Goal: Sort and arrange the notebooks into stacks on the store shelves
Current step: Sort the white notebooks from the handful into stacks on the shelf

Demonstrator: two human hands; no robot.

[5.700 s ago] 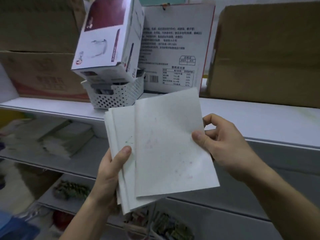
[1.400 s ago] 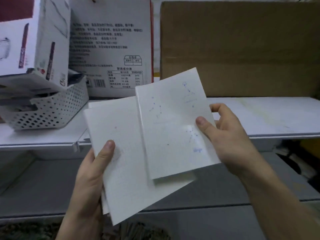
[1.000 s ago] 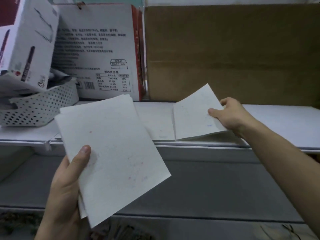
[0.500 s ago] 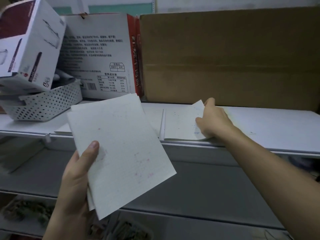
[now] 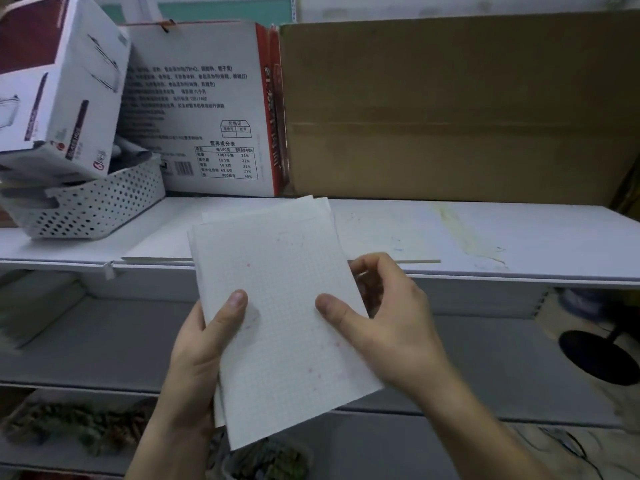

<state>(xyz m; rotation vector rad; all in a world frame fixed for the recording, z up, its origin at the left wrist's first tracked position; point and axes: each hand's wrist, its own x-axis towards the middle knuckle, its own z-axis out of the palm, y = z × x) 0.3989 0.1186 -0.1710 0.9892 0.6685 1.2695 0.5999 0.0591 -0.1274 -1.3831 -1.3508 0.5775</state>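
I hold a small bundle of white grid-paper notebooks (image 5: 287, 306) in front of the shelf, its top cover marked with faint pink spots. My left hand (image 5: 204, 344) grips the bundle's left edge with the thumb across the cover. My right hand (image 5: 384, 323) pinches its right edge, thumb on the cover and fingers curled behind. On the white shelf (image 5: 519, 244) behind the bundle lie flat white notebooks: one (image 5: 388, 233) on the right with faint blue marks, another (image 5: 159, 247) showing to the left. The held bundle hides where they meet.
A white perforated basket (image 5: 93, 206) carrying a tilted white-and-maroon box (image 5: 59, 84) stands at the shelf's left. A white printed carton (image 5: 201, 109) and a large brown cardboard box (image 5: 450, 109) line the back. Grey lower shelves (image 5: 104, 337) run below. A black round base (image 5: 599, 355) sits lower right.
My right hand laid one notebook flat on the shelf, let it go, and came back to the bundle, where it now pinches the right edge. The bundle moved toward the middle.
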